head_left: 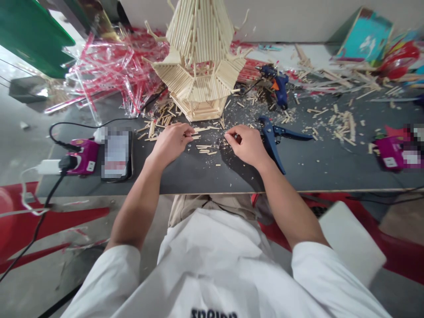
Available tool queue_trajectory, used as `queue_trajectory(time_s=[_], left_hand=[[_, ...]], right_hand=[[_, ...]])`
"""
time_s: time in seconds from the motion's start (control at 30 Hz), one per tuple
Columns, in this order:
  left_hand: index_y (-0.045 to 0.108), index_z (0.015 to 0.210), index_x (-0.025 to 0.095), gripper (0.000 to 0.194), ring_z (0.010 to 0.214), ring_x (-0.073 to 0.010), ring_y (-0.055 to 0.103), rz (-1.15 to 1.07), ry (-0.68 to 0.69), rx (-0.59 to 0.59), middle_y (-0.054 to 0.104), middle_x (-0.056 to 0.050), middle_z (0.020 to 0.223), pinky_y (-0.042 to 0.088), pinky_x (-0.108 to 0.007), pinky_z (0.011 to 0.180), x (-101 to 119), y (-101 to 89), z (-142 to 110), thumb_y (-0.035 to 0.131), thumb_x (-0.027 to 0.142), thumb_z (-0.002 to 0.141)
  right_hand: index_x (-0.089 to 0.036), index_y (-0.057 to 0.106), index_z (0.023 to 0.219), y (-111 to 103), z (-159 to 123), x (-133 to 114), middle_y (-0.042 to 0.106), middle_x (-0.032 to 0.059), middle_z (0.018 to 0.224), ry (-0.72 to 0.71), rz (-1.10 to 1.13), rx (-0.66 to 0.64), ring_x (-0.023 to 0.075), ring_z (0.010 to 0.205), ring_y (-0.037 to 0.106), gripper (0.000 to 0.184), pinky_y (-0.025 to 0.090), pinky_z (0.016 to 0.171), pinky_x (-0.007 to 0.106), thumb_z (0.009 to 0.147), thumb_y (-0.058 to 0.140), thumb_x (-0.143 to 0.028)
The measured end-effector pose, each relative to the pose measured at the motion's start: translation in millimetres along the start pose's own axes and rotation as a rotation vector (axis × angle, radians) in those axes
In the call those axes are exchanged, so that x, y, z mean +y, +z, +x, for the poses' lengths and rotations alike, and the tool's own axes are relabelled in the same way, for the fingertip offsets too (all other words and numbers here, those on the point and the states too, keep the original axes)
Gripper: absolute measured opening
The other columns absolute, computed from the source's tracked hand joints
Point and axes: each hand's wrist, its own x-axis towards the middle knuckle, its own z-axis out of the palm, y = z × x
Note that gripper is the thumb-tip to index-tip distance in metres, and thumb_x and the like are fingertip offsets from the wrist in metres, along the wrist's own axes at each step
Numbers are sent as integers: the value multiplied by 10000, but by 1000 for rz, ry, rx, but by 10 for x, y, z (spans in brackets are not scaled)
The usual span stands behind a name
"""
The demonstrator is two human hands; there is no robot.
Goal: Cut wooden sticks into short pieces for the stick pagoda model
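Observation:
My left hand rests on the dark table with its fingers curled, pinching a thin pale stick that points right. My right hand lies a little to the right, fingers bent and pinched on something small I cannot make out. Short cut sticks lie between and just below the two hands. A tall model tower of pale sticks stands right behind them. Blue-handled cutters lie beside my right hand.
A blue glue gun lies at the back right among stick scraps. Red-and-clear wrappers pile up at the back left. A phone and a purple device with cables sit left; another purple device sits far right.

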Motion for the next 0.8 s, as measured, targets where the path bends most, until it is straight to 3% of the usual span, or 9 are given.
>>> queue_trajectory(time_s=[0.23,0.37,0.47,0.63,0.8], left_hand=[[772,1136,176,261,906,-221,675,-47,36,-9,744,-87,1036,515,-357,878,-47,7,2,640,249,922],[788,1123,190,298,896,-203,665,-132,11,133,752,-83,1030,513,-340,882,-70,-70,10,529,270,999],[804,1104,205,287,889,-200,651,-85,-29,219,753,-80,1038,512,-349,908,-85,-109,15,550,292,1001],[841,1027,222,242,1009,-237,673,-26,46,75,753,-80,1081,514,-381,988,-25,-44,-1,643,352,977],[851,1000,217,214,1017,-254,677,-12,8,14,733,-94,1121,517,-397,962,22,30,-14,657,296,956]], right_hand=[[-218,706,898,-2,0,-7,729,61,882,-5,-10,6,209,758,618,202,486,792,376,1011,613,-357],[-218,715,906,-16,-9,-16,731,61,887,-5,0,19,207,748,624,207,496,781,373,1016,617,-363],[-218,719,912,-23,-13,-12,733,60,889,-15,-7,32,207,754,631,206,500,778,370,1021,612,-356],[-220,720,918,-29,-20,-15,738,58,897,-11,-13,38,201,741,625,201,504,777,370,1022,613,-355],[-212,735,911,-47,-16,8,744,64,889,-14,-24,69,204,745,638,195,516,788,374,1011,625,-338]])
